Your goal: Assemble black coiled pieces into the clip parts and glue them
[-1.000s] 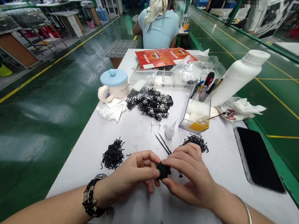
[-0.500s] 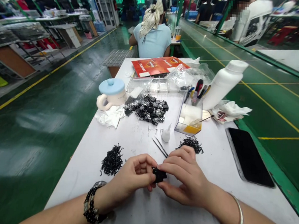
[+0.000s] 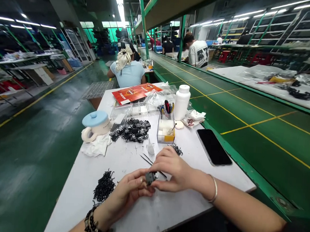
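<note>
Between the fingers of both hands is a small dark block-like plastic part [image 3: 150, 178], a greyish face showing. My left hand [image 3: 129, 189] grips it from the left, fingers closed on its side and underside. From above and the right, the thumb and fingers of my right hand [image 3: 171, 169] pinch the same part. Black tweezers [image 3: 146, 159] lie on the table, partly hidden behind my right hand. A small white dropper bottle [image 3: 150, 148] stands just beyond them. One pile of small black curved pieces [image 3: 104, 187] lies left of my left hand; a smaller pile [image 3: 178, 150] sits behind my right.
Farther back lies a heap of black parts [image 3: 137, 130]. Around it are a lidded mug [image 3: 95, 123] on tissue, a see-through tool box [image 3: 166, 132], a white bottle [image 3: 182, 102] and a red printed sheet [image 3: 132, 93]. A phone [image 3: 214, 147] lies right. A person [image 3: 128, 72] sits ahead.
The view has tilted up and swung right, so the table sits lower and farther left. In my fingers the part has turned, from a black face to a greyish one.
</note>
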`<state>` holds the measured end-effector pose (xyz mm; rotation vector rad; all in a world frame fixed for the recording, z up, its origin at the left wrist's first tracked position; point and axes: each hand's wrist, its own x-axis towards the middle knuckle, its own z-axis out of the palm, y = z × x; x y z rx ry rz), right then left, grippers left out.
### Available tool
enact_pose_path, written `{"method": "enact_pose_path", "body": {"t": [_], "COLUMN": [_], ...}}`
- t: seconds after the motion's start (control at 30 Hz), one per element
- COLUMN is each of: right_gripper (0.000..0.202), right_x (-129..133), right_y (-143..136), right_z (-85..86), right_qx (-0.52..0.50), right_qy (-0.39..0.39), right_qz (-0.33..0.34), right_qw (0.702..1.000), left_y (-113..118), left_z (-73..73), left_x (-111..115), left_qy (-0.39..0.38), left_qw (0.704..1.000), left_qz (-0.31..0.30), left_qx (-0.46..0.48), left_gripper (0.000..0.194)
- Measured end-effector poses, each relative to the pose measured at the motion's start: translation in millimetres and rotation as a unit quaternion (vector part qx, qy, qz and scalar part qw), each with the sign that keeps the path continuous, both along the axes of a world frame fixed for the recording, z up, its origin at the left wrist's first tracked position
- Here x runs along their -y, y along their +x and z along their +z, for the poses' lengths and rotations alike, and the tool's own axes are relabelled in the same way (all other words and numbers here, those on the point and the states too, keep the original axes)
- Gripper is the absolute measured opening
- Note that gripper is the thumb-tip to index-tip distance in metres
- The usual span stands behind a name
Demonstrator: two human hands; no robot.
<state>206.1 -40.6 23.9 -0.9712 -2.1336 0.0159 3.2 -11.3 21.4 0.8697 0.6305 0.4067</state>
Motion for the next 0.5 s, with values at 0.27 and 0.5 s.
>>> {"method": "enact_pose_path", "body": {"t": [0.27, 0.5], "right_gripper": [0.041, 0.056], "right_x": [81, 165], "right_y": [146, 127], "right_z": [2.1, -40.3], "right_qx": [-0.044, 0.019], "right_qy": [-0.067, -0.141], "right_qz": [-0.544, -0.622], "right_qw": [0.835, 0.770], "left_y": [-4, -4], "left_z": [8.2, -1.7], "left_x": [-5, -1], "left_qy": [0.041, 0.181], "left_qw": [0.998, 0.979], "left_qz": [0.008, -0.047], "left_qx": [-0.047, -0.082], "left_gripper": [0.026, 0.027]}}
